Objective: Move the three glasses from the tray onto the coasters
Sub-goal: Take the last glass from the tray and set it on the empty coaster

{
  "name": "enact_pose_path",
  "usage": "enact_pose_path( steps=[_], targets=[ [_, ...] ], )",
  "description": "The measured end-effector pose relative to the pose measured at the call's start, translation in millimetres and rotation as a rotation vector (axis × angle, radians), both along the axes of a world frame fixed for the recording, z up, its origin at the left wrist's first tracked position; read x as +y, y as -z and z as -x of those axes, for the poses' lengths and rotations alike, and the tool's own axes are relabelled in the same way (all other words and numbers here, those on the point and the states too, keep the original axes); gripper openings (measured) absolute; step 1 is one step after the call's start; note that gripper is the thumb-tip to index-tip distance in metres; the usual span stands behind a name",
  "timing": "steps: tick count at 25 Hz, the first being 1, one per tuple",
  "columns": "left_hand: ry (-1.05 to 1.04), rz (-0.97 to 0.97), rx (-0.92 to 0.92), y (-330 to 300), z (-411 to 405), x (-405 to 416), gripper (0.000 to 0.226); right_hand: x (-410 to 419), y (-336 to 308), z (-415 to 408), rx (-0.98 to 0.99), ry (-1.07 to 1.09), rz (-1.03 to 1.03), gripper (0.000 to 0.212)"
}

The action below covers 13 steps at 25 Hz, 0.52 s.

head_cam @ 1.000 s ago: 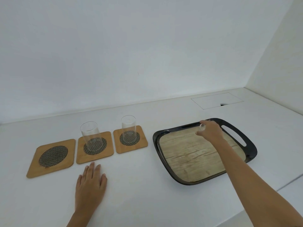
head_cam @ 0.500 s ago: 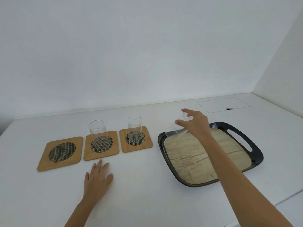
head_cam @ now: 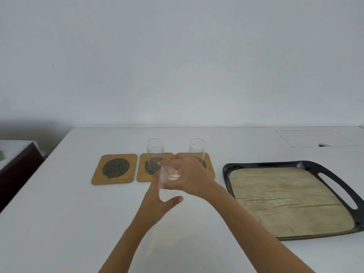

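Above bare counter (head_cam: 59, 223), glass (head_cam: 167, 179) (right-hand (head_cam: 189, 176) grip).

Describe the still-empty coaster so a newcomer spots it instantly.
Left of the black tray, three square wooden coasters sit in a row on the white counter. The empty coaster is the leftmost; unlike its two neighbours, no glass stands on its dark mesh circle.

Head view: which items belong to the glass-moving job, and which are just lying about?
Job: held glass, right hand, left hand, empty coaster, two glasses placed on coasters, tray.
Lying about: counter hatch, side table.
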State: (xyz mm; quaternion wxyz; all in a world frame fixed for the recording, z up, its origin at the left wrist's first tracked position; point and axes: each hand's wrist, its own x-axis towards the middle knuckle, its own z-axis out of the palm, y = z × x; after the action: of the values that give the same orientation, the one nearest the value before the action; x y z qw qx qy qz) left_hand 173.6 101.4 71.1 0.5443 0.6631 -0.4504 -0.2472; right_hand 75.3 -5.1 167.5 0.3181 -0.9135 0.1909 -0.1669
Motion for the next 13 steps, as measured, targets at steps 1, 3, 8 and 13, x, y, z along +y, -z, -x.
enact_pose_path(
  steps=[1, 3, 8, 13],
  targets=[
    [-0.043, 0.011, 0.008, 2, -3, 4, 0.072, 3, 1, -6, -0.014, -0.018, -0.015, 0.053],
    [-0.120, 0.016, 0.000, 5, -11, 11, 0.066, 7, 4, -17, -0.035, -0.056, -0.043, 0.054],
    [-0.208, 0.035, 0.006, 10, -45, 20, 0.064, 14, 24, -32, -0.152, -0.097, -0.165, 0.068],
    [-0.356, -0.004, 0.024, 21, -106, 21, 0.067, 20, 99, -20, -0.171, 0.140, -0.191, 0.047]
  ],
)
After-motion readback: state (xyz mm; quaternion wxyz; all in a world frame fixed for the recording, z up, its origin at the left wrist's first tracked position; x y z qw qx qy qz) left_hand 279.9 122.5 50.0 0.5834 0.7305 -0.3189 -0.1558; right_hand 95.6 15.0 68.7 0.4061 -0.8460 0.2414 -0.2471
